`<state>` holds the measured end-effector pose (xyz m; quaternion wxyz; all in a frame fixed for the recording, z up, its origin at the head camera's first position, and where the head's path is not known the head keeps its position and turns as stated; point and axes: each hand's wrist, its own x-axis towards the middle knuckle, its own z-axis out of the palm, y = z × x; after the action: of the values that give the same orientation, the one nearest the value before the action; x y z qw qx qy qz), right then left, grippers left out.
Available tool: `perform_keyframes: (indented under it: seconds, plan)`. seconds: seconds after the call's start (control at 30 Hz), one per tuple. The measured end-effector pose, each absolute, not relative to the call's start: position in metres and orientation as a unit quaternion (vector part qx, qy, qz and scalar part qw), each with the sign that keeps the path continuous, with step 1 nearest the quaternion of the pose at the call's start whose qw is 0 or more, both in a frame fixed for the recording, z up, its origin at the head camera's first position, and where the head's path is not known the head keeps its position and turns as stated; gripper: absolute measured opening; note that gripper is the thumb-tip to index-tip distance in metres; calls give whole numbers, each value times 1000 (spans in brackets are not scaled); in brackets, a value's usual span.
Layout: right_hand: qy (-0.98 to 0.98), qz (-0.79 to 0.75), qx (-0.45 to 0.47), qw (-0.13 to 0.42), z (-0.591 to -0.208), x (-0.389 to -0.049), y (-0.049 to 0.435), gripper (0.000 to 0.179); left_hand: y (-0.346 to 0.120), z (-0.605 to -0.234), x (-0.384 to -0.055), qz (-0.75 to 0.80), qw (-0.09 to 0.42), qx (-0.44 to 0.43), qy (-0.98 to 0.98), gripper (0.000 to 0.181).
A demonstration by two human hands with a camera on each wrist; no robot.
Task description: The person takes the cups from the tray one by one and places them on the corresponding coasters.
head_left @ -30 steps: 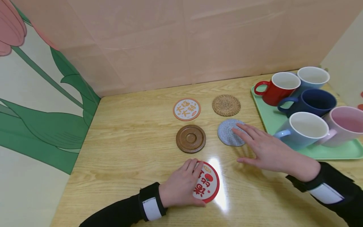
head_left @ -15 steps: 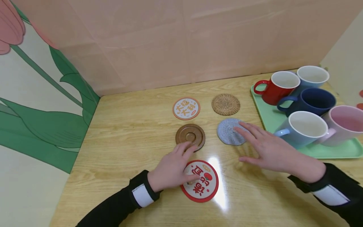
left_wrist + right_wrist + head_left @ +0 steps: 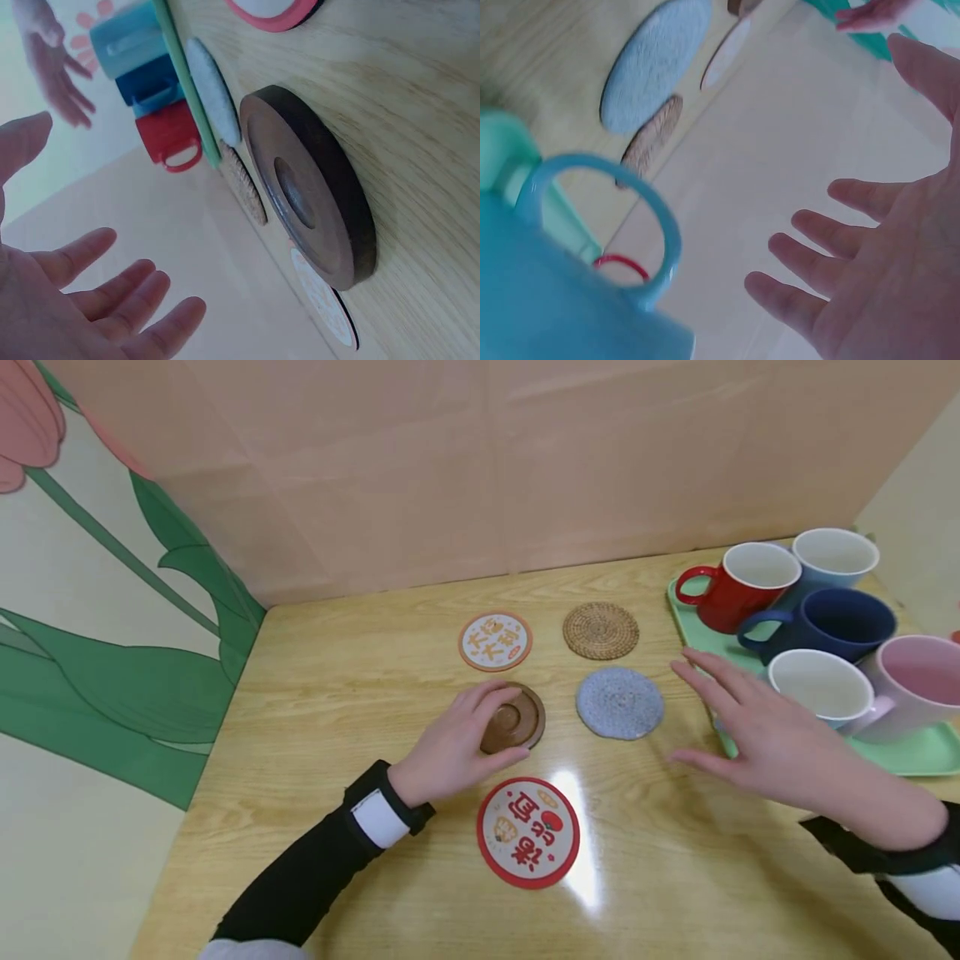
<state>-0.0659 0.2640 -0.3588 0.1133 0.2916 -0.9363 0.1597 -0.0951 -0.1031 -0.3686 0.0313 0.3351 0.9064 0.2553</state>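
My left hand [image 3: 461, 743] hovers over the left side of a round brown wooden coaster [image 3: 525, 720], fingers spread and holding nothing. In the left wrist view the wooden coaster [image 3: 307, 187] lies on the table apart from my fingers. Closer to me lies a red-rimmed round coaster [image 3: 528, 833] with printed characters. My right hand [image 3: 780, 743] is in the air at the green tray's near left side, fingers apart. Part of the light blue mug [image 3: 821, 687] is hidden behind it; in the right wrist view that mug's handle [image 3: 671, 232] stands beside my fingers.
A blue-grey fabric coaster [image 3: 620, 702], a woven coaster [image 3: 601, 631] and an orange-rimmed coaster [image 3: 495, 642] lie on the table. On the green tray [image 3: 926, 752] stand a red mug [image 3: 738, 589], a navy mug [image 3: 828, 622], a pink mug [image 3: 915, 685] and another light blue mug [image 3: 834, 558].
My left hand has let go of the red-rimmed coaster and moved forward to the wooden one. My right hand has shifted right, away from the blue-grey coaster, toward the tray.
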Motion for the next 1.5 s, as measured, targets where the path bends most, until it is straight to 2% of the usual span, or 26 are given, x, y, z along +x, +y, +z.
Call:
perform_keyframes:
  seconds: [0.17, 0.67, 0.87, 1.07, 1.23, 1.4, 1.5]
  plan:
    - [-932, 187, 275, 143, -355, -66, 282, 97, -94, -367, -101, 257, 27, 349, 901, 66]
    - [-958, 214, 145, 122, -366, -48, 341, 102, -72, -374, -109, 272, 83, 367, 886, 64]
    - [-948, 245, 114, 169, -375, -34, 355, 107, -51, -376, -112, 274, 107, 391, 872, 66]
    - [-948, 254, 91, 168, -383, -30, 362, 99, -19, -374, -119, 295, 127, 414, 852, 64]
    - [-934, 284, 61, 211, -387, -24, 359, 104, 16, -374, -128, 332, 143, 432, 826, 61]
    - [-924, 312, -24, 221, -393, -13, 352, 77, 50, -374, -132, 359, 178, 414, 817, 59]
    - [-915, 331, -65, 224, -397, -10, 350, 66, 71, -375, -136, 382, 197, 389, 815, 56]
